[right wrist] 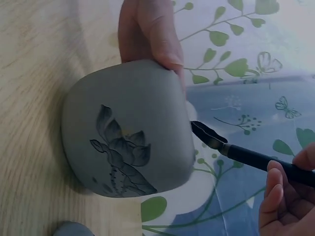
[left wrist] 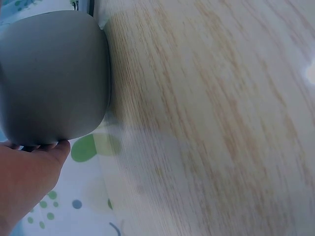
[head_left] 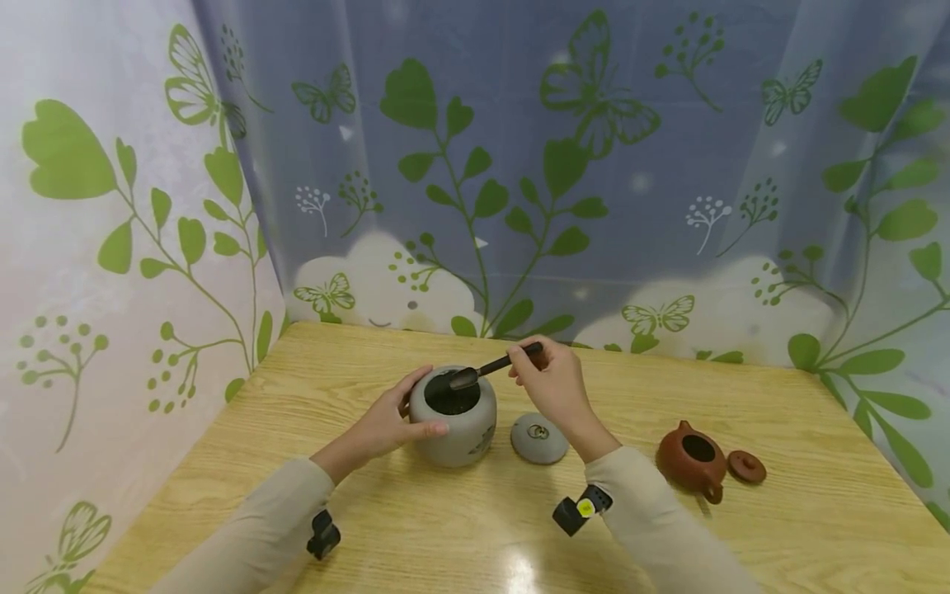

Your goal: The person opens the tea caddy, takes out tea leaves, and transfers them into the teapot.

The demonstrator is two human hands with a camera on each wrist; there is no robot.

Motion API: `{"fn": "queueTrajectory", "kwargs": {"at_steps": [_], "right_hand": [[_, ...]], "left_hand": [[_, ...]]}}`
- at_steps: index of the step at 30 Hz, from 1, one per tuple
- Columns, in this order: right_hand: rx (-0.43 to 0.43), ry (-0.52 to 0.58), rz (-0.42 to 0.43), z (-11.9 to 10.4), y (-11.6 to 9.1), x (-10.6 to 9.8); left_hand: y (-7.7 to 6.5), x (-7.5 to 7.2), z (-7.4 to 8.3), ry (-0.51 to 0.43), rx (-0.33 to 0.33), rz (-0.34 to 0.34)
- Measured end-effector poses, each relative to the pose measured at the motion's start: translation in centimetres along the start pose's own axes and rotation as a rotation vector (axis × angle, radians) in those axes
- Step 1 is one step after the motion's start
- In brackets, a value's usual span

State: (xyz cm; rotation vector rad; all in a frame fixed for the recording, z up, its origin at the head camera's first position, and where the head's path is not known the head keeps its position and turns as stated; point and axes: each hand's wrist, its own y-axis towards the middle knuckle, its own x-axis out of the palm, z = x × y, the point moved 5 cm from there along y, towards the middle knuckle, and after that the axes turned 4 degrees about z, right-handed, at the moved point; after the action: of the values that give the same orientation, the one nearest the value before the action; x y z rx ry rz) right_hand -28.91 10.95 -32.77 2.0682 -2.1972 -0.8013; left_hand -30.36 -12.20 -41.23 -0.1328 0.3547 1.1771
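A round grey jar (head_left: 454, 441) stands on the table with dark loose contents, perhaps tea leaves, inside its open mouth. My left hand (head_left: 380, 425) holds it from the left, thumb near the rim and fingers round the far side. In the right wrist view a dark lotus drawing (right wrist: 125, 150) decorates the jar's wall. My right hand (head_left: 552, 386) pinches the black handle of a small scoop (head_left: 464, 379). The scoop's bowl is over the jar's mouth; whether it carries anything I cannot tell. Beside the jar lies its grey lid (head_left: 538, 439) with a ring on top.
To the right sits a reddish-brown clay teapot (head_left: 686, 469), uncovered, with its small lid (head_left: 746, 467) lying next to it. Everything stands on a wood-grain table (head_left: 416, 528). A curtain (head_left: 505, 165) printed with leaves and butterflies hangs behind the table and along its sides.
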Motion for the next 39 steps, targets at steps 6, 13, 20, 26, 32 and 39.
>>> {"fn": "queueTrajectory", "kwargs": {"at_steps": [6,13,20,26,32,39], "right_hand": [[-0.117,-0.129,-0.048,0.2,-0.2,1.9],[-0.247,-0.263,-0.084,0.7,-0.3,3.1],[-0.379,-0.352,-0.099,0.5,-0.4,4.3],[-0.403,-0.45,-0.135,0.8,-0.6,5.1],[-0.36,-0.458,-0.186,0.9,-0.7,5.4],[-0.237,-0.348,-0.213,1.2,-0.8,5.2]], "left_hand": [[0.0,0.0,0.1,0.008,-0.002,0.011],[-0.1,0.1,0.1,0.016,0.0,0.008],[0.0,0.0,0.0,0.02,0.004,0.009],[0.0,0.1,0.0,0.024,-0.002,0.001],[-0.1,0.1,0.1,0.02,-0.005,-0.002],[-0.2,0.0,0.2,0.02,-0.006,0.003]]}}
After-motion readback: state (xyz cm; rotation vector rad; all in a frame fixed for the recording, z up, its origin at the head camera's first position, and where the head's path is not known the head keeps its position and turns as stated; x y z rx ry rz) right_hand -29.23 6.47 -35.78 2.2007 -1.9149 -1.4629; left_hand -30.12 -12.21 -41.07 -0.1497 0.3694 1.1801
